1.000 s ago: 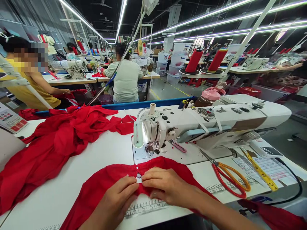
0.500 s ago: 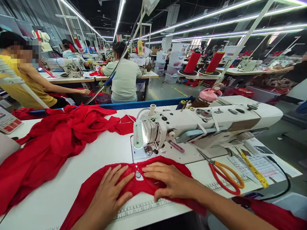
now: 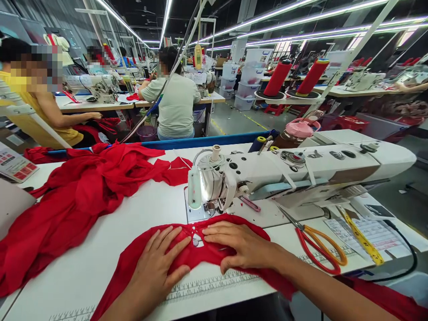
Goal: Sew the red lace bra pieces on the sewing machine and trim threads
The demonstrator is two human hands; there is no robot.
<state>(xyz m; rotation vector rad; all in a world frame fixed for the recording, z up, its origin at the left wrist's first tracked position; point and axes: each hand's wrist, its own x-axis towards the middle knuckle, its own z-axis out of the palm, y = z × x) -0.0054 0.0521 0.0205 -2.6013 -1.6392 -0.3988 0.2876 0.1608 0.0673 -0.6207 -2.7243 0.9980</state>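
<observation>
Here two hands, left hand (image 3: 157, 263) and right hand (image 3: 240, 245), flatten one red garment (image 3: 207, 254).

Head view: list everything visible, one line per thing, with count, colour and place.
red fabric piece: one, red, table front, under both hands
fabric pile: one, red, table left
sewing machine: one, white, table centre
scissors: one, orange and red handles, right of the hands
measuring tape: one, yellow, table right
thread cones: two, red, stand behind the machine
co-workers: several, seated at tables behind
left hand: flat on the red fabric piece
right hand: flat on the red fabric piece
</observation>
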